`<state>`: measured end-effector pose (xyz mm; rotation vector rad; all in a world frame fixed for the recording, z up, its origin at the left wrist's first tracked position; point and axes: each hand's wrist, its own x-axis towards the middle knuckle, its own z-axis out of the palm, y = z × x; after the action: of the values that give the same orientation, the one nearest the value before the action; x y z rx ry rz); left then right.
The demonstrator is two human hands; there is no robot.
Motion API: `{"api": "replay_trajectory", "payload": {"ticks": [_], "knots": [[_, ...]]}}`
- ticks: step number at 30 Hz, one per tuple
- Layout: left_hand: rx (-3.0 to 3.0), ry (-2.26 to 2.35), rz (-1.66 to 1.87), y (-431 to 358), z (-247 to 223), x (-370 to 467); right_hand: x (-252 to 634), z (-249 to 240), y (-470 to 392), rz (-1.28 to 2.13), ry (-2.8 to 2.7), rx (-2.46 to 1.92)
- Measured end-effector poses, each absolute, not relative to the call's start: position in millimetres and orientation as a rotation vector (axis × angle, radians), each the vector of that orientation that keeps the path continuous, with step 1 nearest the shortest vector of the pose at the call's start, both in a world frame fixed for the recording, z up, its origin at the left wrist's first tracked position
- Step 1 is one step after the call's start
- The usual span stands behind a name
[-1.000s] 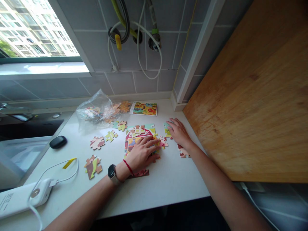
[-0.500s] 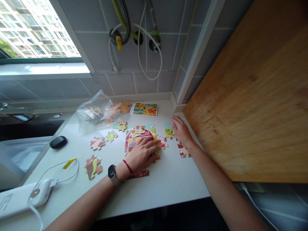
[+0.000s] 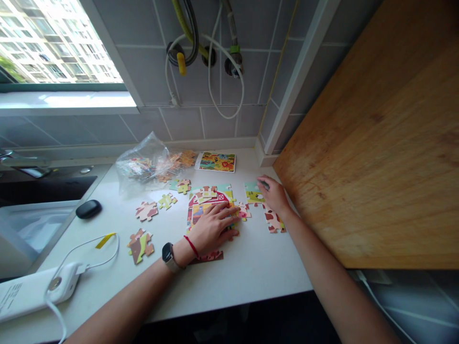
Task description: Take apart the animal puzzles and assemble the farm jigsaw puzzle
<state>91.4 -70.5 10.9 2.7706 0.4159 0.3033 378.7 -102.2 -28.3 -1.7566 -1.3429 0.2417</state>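
Flat on the partly joined farm jigsaw puzzle (image 3: 193, 195) lies my left hand (image 3: 214, 224), its fingers spread, covering much of the red barn picture. Farther right, my right hand (image 3: 274, 195) is curled in a pinch around what looks like a puzzle piece (image 3: 265, 185), grey side showing and mostly hidden. Beside those fingers is a green and teal piece with a sheep (image 3: 253, 193). Just below it lies a brown-spotted cow piece (image 3: 273, 220). A pig piece (image 3: 244, 211) sits by my left fingertips. One pale piece (image 3: 207, 193) rests on top of the barn.
Several loose pieces (image 3: 146, 210) lie left of the puzzle. Behind are a clear plastic bag of pieces (image 3: 138, 167) and a picture card (image 3: 217, 162). A black mouse (image 3: 88, 209), a white power bank with cable (image 3: 39, 289) and the sink edge are at left; a wooden board (image 3: 376, 143) stands right.
My right hand's fingers have curled from lying flat into a pinch, with a grey piece now showing between them. My left hand stays on the puzzle. The view has shifted slightly.
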Motion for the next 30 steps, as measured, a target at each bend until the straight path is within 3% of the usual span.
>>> {"api": "replay_trajectory", "payload": {"ticks": [30], "knots": [[2.695, 0.399, 0.309, -62, 7, 87, 385, -37, -100, 0.313, -1.584, -1.693]]}}
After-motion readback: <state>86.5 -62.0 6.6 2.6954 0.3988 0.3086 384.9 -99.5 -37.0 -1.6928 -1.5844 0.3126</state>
